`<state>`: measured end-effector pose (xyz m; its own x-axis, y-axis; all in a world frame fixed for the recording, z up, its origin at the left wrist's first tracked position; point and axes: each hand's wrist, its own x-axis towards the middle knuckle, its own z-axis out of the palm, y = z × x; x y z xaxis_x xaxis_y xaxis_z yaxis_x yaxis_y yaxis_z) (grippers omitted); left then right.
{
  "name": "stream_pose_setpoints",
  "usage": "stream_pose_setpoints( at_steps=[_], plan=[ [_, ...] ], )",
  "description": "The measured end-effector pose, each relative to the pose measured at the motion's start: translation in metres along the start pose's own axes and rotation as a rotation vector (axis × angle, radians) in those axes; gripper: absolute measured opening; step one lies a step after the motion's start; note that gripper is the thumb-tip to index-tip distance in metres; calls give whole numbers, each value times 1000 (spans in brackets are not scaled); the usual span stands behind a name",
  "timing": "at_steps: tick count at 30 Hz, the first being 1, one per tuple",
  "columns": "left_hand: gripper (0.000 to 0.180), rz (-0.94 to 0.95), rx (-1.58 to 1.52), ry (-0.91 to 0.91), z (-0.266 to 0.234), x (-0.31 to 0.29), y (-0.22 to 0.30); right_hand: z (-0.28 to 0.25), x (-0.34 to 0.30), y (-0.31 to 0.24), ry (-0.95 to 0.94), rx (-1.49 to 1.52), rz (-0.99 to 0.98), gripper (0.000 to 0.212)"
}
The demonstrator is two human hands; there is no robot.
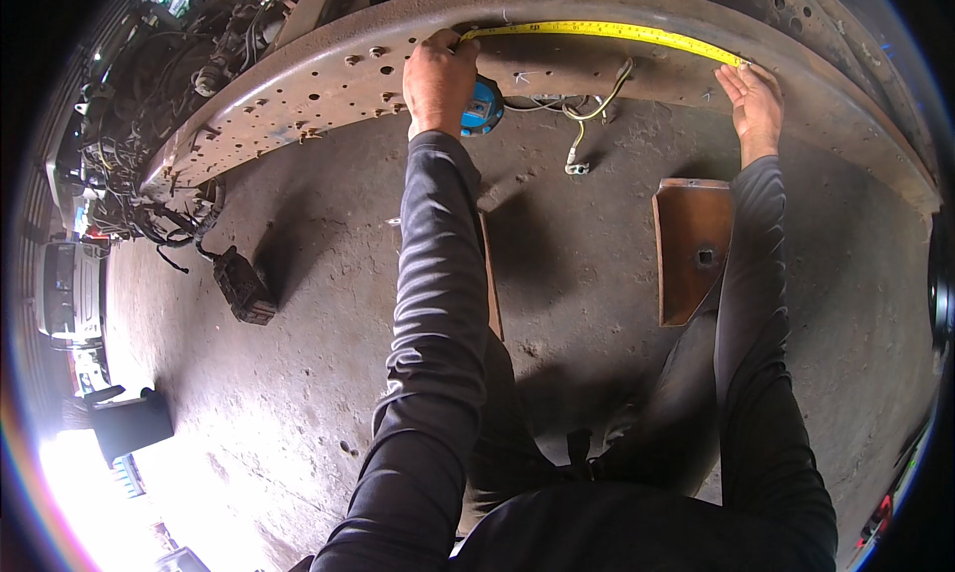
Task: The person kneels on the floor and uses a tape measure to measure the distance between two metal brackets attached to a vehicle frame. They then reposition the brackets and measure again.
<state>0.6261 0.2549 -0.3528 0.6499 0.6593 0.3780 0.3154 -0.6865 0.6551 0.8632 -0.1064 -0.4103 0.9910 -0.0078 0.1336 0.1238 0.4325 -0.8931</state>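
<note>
Running lengthwise along rusty frame rail (328, 70), yellow tape-measure blade (597, 29) spans left hand (440, 83), fingers curled on it beside blue case (482, 106), to right hand (756, 104), fingers part-spread, pinch unclear.

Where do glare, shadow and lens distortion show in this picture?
Head view: glare washes out the lower-left floor; head view: a shadow falls right of the dark boxy part; head view: rusty beam and yellow tape look bowed, probably partly the fisheye.
</note>
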Motion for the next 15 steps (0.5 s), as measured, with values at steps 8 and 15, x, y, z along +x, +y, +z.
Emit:
stream_pose_setpoints(
  at_steps=[8,15],
  plan=[
    [39,-34,0,2,0,-1,6,-3,3,1,-26,-1,-11,16],
    [38,-37,14,18,1,-2,10,-3,3,3,-22,21,16,17]
  ],
)
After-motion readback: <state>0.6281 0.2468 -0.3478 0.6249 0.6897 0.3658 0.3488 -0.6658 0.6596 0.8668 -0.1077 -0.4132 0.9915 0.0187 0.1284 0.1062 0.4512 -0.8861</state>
